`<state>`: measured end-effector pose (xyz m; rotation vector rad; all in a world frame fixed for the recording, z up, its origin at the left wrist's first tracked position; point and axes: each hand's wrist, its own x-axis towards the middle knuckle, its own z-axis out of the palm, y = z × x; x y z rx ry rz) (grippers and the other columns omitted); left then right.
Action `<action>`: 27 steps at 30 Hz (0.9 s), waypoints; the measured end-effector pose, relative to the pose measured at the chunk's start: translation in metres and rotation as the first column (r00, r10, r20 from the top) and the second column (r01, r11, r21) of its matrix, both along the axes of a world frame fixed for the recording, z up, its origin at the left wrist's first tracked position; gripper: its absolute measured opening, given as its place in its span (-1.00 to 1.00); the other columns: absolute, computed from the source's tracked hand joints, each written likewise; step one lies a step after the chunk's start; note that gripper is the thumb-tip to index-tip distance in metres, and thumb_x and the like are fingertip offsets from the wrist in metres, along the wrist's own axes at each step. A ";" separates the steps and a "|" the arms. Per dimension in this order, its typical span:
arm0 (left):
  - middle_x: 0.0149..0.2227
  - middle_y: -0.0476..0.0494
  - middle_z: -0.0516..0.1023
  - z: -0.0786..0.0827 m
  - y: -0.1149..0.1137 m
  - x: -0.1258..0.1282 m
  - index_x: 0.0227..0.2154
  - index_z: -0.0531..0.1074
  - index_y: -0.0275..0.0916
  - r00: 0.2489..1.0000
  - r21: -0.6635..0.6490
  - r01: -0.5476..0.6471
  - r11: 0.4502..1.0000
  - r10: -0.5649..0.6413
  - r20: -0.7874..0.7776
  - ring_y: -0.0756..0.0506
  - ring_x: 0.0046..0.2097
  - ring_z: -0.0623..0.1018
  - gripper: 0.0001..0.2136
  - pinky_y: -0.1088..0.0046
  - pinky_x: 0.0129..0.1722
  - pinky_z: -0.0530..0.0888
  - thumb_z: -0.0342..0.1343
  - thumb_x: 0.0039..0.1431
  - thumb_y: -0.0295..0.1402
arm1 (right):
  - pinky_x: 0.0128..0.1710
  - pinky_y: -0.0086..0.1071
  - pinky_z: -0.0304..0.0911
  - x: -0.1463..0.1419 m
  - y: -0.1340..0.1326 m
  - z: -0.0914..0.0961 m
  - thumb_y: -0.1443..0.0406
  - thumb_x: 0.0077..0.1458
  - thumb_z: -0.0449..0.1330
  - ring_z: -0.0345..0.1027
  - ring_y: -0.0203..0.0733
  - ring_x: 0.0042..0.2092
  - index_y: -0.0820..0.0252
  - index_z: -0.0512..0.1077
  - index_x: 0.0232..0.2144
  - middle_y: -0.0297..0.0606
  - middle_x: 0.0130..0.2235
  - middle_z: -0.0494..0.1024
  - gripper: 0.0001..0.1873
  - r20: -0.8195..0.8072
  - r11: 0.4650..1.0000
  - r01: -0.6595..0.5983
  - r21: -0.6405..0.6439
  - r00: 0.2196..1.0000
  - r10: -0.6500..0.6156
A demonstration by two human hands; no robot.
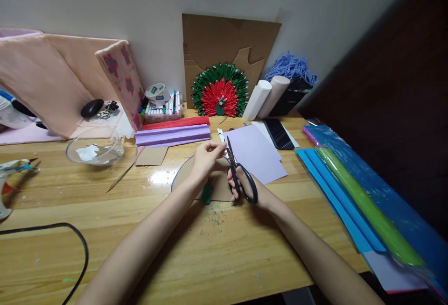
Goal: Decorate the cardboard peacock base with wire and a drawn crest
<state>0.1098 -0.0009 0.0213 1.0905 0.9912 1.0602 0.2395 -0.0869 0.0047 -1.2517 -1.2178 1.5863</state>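
Note:
My right hand (240,186) grips dark-handled scissors (230,151), their blades pointing up and away from me. Close to the blades, my left hand (207,156) is closed in a pinch; whatever sits between its fingertips is too small to make out. Beneath both hands lies a round-edged piece of brown cardboard (182,177) outlined in blue. A dark green piece (206,192) rests at its lower edge, partly hidden by my left wrist. Lilac paper sheets (255,151) lie just beyond the scissors, with white markers (220,134) beside them.
At the back stands a red and green peacock decoration (220,92) before a cardboard sheet (227,39). A phone (279,134) and wrapped rolls (364,202) lie right. Leftward are a clear bowl (115,151), a glue gun (14,174) and a black cable (82,239).

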 end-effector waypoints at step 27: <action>-0.50 -0.12 0.51 0.000 -0.001 -0.001 -0.48 0.51 -0.36 0.996 -0.065 0.021 0.998 -0.015 0.093 0.04 -0.45 0.46 -0.72 0.53 -0.39 0.39 0.28 -0.17 -0.20 | -0.76 -0.54 0.19 -0.009 -0.002 0.000 -0.13 -0.02 0.08 0.12 -0.46 -0.71 0.14 0.19 -0.42 -0.55 -0.60 0.21 -0.54 0.042 0.993 0.115 -0.002 0.993 -0.114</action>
